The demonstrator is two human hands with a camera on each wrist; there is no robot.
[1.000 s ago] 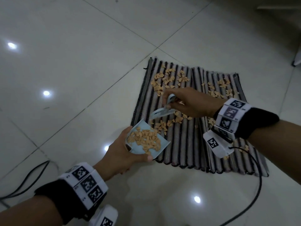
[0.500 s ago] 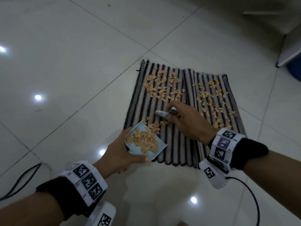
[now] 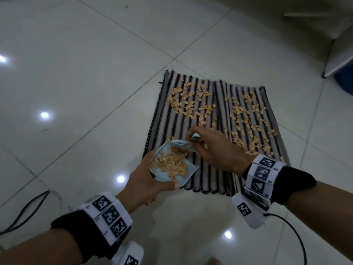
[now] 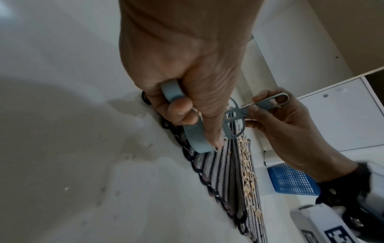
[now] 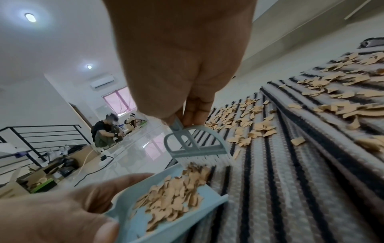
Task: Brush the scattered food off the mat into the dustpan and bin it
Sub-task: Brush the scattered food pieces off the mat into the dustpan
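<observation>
A striped mat (image 3: 172,119) lies on the white tile floor, strewn with tan food flakes (image 3: 191,104) across its far half and right side. My left hand (image 3: 145,180) grips a small pale-blue dustpan (image 3: 188,172) at the mat's near left edge; it holds a heap of flakes (image 5: 172,197). My right hand (image 3: 214,148) pinches the handle of a small blue brush (image 3: 181,145), whose bristles (image 5: 199,158) sit at the dustpan's mouth. From the left wrist, the dustpan handle (image 4: 172,92) shows inside my curled fingers, with the brush (image 4: 245,113) beyond.
A blue mesh basket (image 4: 290,179) stands beyond the mat beside white furniture (image 3: 340,54). Black cables (image 3: 23,213) trail on the floor at left and near my right wrist. In the right wrist view, people sit (image 5: 106,131) far off by a railing.
My right hand drew the brush toward me and left, from mid-mat to the dustpan's mouth. Flakes near the pan went into it. The dustpan stayed in place.
</observation>
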